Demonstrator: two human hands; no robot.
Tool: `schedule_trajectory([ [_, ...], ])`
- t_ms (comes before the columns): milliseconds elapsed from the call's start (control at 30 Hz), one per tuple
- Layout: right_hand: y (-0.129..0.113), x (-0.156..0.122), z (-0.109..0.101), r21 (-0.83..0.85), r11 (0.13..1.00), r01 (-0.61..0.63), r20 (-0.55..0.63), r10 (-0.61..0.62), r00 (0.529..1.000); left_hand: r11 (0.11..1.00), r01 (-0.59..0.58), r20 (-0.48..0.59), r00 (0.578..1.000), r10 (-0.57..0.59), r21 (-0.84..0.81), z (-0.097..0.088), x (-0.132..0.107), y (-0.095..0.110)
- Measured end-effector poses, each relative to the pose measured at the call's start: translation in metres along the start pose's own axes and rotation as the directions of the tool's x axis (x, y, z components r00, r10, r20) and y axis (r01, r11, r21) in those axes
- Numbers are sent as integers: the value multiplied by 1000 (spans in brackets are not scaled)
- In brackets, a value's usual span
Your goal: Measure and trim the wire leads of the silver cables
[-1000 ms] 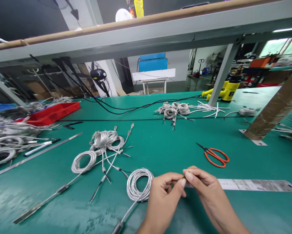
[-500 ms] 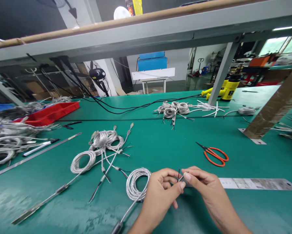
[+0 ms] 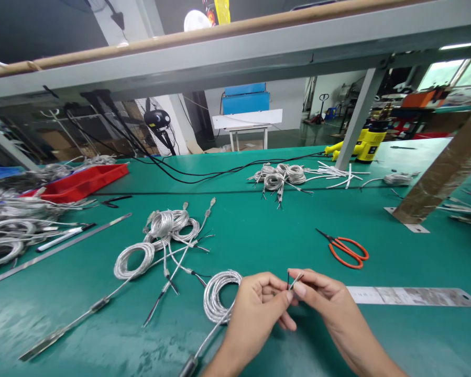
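Observation:
My left hand (image 3: 254, 314) and my right hand (image 3: 325, 309) meet above the green mat, and their fingertips pinch the stripped end of a thin cable (image 3: 292, 281). A black core and a silvery strand stick up from it. Just left of my left hand lies a coil of braided silver cable (image 3: 219, 296), whose lead runs down to a metal-sleeved end (image 3: 188, 366). I cannot tell whether the pinched end belongs to this coil. A steel ruler (image 3: 412, 296) lies right of my right hand, partly hidden by it.
Orange-handled scissors (image 3: 347, 250) lie to the right. More cable coils (image 3: 164, 230) lie at centre left and further back (image 3: 284, 175). A red tray (image 3: 81, 183) and a heap of coils (image 3: 11, 225) stand far left. A grey bench post (image 3: 359, 104) rises at the back.
My right hand has shifted left, closer to my left hand. The pinched cable end now sticks up more clearly between my fingertips.

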State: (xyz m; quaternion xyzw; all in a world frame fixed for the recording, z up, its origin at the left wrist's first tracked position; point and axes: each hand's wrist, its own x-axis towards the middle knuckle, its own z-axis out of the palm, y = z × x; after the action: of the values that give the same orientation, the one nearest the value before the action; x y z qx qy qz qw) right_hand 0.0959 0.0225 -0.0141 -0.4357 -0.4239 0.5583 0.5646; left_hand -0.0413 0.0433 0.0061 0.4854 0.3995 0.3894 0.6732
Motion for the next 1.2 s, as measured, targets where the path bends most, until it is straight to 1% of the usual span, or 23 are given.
schedule_trajectory([
  [100,4,2,-1,-59,996,67,31,-65,997,1000,-22,-31,999,21,-18,1,1,-1],
  [167,5,2,-1,-89,990,108,22,-107,994,1000,-21,-34,999,21,-20,2,1,-2],
  [267,4,0,2,-114,985,130,-8,-131,991,1000,-2,-28,1000,1,-13,4,2,-2],
  [400,3,-4,9,-64,993,99,-59,-103,993,1000,3,-29,1000,-3,-2,4,1,-3],
  [533,2,-5,11,-1,998,69,-61,-69,996,1000,3,-26,1000,-3,10,4,1,-5],
  [667,2,-5,8,-16,996,82,-99,-84,992,1000,-4,-2,1000,4,7,3,0,-2],
  [767,1,-5,7,-22,996,90,-143,-93,985,999,-7,17,1000,6,45,4,-3,3],
  [867,0,-5,7,-25,996,87,-151,-89,984,997,-21,13,1000,20,70,6,-5,5],
  [967,0,-5,9,2,998,67,-133,-66,989,992,-83,-37,995,87,98,6,-5,4],
  [1033,0,-6,12,34,998,47,-107,-43,993,976,-153,-99,981,170,154,5,-6,4],
  [1100,2,-8,15,58,998,23,-42,-21,999,944,-213,-133,959,252,250,4,-6,5],
  [1133,4,-8,16,64,998,9,11,-10,1000,927,-233,-145,948,285,295,3,-7,6],
  [1200,7,-8,19,72,997,0,101,-7,995,906,-256,-147,936,320,338,2,-7,9],
])
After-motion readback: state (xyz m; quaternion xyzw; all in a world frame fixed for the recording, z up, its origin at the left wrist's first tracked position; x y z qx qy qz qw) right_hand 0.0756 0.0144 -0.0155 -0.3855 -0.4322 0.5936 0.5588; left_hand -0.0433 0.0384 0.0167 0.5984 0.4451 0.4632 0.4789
